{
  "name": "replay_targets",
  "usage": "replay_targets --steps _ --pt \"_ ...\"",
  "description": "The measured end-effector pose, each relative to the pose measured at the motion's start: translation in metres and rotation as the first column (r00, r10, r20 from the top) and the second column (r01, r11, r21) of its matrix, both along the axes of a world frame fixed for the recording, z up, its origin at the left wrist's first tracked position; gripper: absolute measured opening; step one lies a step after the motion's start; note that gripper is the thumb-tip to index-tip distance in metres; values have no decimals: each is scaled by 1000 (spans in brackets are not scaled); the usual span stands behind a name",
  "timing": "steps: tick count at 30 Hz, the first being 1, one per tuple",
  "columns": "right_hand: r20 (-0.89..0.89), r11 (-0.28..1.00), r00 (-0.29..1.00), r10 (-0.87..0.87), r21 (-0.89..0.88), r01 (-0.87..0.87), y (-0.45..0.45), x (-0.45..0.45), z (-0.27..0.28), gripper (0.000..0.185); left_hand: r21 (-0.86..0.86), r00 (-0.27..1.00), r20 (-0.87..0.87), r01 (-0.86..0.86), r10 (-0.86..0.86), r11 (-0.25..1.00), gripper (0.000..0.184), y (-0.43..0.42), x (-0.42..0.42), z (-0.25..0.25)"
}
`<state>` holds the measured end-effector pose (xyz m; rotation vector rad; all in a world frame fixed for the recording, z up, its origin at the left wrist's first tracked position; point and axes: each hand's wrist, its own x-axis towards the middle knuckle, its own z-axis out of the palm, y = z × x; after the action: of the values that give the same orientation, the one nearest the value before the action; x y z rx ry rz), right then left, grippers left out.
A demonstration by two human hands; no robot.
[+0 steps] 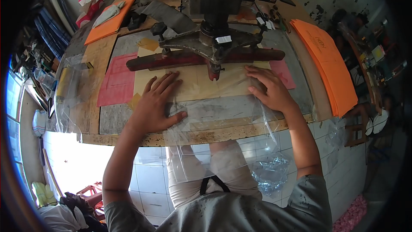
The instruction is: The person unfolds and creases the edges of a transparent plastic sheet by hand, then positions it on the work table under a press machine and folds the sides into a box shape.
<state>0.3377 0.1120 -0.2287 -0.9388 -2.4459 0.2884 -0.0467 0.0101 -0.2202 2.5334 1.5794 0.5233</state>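
Note:
My left hand (158, 103) lies flat with fingers apart on the left part of a cream sheet (193, 83) and a clear plastic sheet (206, 163). On the other side, my right hand (271, 89) rests with its fingers stretched out at the right part of the same sheets. The plastic drapes over the table's front edge above my lap. Just beyond my fingertips is the long dark red bar (171, 61) of a metal press (212, 45). Pink sheets (118, 77) show left and right of the cream one.
Orange sheets (324, 64) are stacked along the table's right side; an orange piece (109, 21) with a light cloth lies back left. Clear plastic (71, 99) hangs at the left edge. Tools (281, 21) lie at the back right. Crumpled plastic (270, 172) is on the tiled floor.

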Motion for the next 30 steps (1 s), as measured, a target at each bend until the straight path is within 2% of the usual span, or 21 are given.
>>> replay_targets --steps 14,30 --pt "5 1000 1000 7 -18 -7 -2 -1 0 42 25 1000 13 13 -13 1000 86 1 0 -2" --pt "4 997 1000 1 -79 -1 6 -3 3 43 -85 1000 -14 -22 21 996 91 10 4 5"
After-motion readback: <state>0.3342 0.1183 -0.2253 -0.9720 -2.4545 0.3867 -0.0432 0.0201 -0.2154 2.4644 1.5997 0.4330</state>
